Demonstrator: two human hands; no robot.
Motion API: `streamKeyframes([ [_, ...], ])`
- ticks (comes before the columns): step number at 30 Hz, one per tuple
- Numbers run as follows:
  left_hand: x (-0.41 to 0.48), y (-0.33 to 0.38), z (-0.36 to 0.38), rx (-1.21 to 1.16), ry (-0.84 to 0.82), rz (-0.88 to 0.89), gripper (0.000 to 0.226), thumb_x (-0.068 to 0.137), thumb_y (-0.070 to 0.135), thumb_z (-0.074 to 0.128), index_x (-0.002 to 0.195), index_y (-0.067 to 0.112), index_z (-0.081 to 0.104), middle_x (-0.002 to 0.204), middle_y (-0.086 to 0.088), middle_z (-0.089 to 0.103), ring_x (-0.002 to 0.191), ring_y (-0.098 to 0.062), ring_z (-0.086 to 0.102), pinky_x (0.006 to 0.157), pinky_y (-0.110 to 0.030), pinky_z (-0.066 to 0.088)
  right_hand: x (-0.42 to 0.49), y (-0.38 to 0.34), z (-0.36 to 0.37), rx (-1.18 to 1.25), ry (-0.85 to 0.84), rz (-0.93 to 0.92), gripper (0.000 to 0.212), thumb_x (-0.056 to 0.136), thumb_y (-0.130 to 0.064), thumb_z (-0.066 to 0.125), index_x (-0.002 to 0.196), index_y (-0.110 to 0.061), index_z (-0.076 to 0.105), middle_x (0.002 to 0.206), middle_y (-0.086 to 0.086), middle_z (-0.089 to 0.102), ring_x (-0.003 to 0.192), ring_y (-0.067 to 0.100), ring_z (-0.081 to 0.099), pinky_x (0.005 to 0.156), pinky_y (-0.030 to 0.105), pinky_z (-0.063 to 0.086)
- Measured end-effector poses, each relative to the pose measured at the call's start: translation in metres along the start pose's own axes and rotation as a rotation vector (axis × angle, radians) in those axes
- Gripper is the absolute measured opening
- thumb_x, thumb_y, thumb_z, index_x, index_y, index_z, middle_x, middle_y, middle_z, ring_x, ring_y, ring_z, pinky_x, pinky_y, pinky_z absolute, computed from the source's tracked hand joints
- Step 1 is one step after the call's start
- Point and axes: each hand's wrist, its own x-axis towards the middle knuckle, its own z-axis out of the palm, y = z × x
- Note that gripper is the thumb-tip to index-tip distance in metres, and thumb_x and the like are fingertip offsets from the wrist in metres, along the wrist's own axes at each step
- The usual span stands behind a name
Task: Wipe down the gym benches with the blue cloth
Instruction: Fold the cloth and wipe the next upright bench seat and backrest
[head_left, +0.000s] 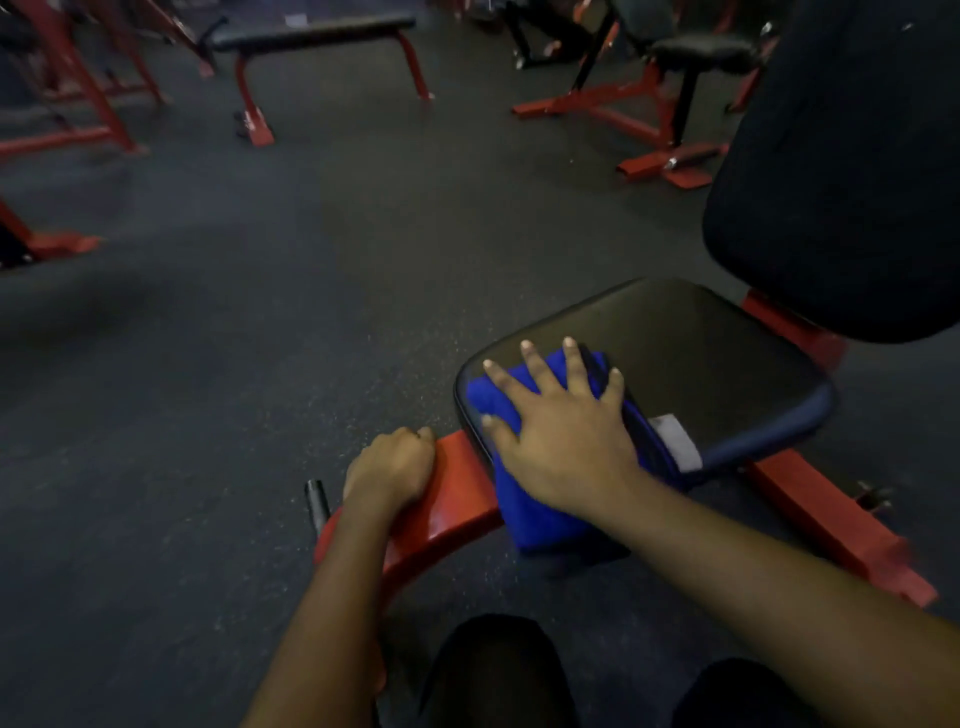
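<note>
Both our hands are down on the nearest bench. Our right hand (558, 431) lies flat, fingers spread wide and straight, pressing the blue cloth (540, 519) onto the near left corner of the black seat pad (701, 353). The cloth covers that corner and hangs over the pad's edge, down beside the red frame (457, 499). Our left hand (392, 465) rests on the curved red frame just left of the cloth, its fingers curled round the bar. A short black peg (317, 501) sticks out near that wrist. A white label (678, 441) shows on the pad's near side. The dark backrest (841, 182) rises at the right. Well apart, across the dark floor (260, 312), stands a flat bench (311, 28) on red legs.
</note>
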Motion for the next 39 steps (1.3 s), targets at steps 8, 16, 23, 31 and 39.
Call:
streamKeyframes([
  [8,-0.012,0.014,-0.001,-0.125,0.150,-0.041,0.056,0.099,0.036,0.024,0.125,0.004,0.060,0.139,-0.022,0.055,0.125,-0.037,0.054,0.101,-0.045,0.042,0.059,0.001,0.001,0.009,-0.039,-0.104,0.060,0.096,-0.071,0.024,0.153,-0.055,0.014,0.169,-0.009,-0.005,0.154,0.035,-0.011,0.111,0.078,-0.002],
  [16,-0.016,0.010,0.000,-0.124,0.141,-0.018,0.057,0.095,0.037,0.022,0.121,0.007,0.062,0.136,-0.020,0.058,0.123,-0.037,0.056,0.098,-0.046,0.043,0.063,-0.017,0.004,-0.017,-0.069,-0.164,0.045,0.099,-0.062,0.030,0.145,-0.058,0.034,0.167,-0.015,0.008,0.155,0.031,-0.002,0.109,0.077,0.003],
  [23,-0.020,0.001,0.003,-0.142,0.173,0.033,0.051,0.098,0.037,0.021,0.108,0.012,0.064,0.125,-0.017,0.064,0.111,-0.034,0.059,0.089,-0.044,0.043,0.091,0.034,-0.005,0.132,0.018,0.006,0.044,0.099,-0.063,0.036,0.139,-0.050,0.049,0.160,-0.014,0.034,0.153,0.020,0.017,0.118,0.060,0.012],
  [31,-0.018,0.007,0.000,-0.181,0.198,-0.030,0.051,0.100,0.037,0.025,0.119,0.007,0.061,0.130,-0.019,0.061,0.116,-0.036,0.058,0.095,-0.045,0.041,0.106,0.086,-0.010,0.090,-0.005,0.094,0.043,0.103,-0.056,0.030,0.145,-0.052,0.040,0.164,-0.016,0.023,0.153,0.024,0.015,0.118,0.067,0.009],
  [39,-0.020,0.006,0.002,-0.170,0.199,-0.002,0.053,0.099,0.036,0.023,0.119,0.005,0.062,0.134,-0.020,0.059,0.121,-0.037,0.056,0.095,-0.044,0.042,-0.037,-0.001,0.014,0.004,0.173,-0.199,0.049,0.099,-0.057,0.029,0.149,-0.054,0.028,0.165,-0.019,0.017,0.155,0.018,0.010,0.121,0.059,0.013],
])
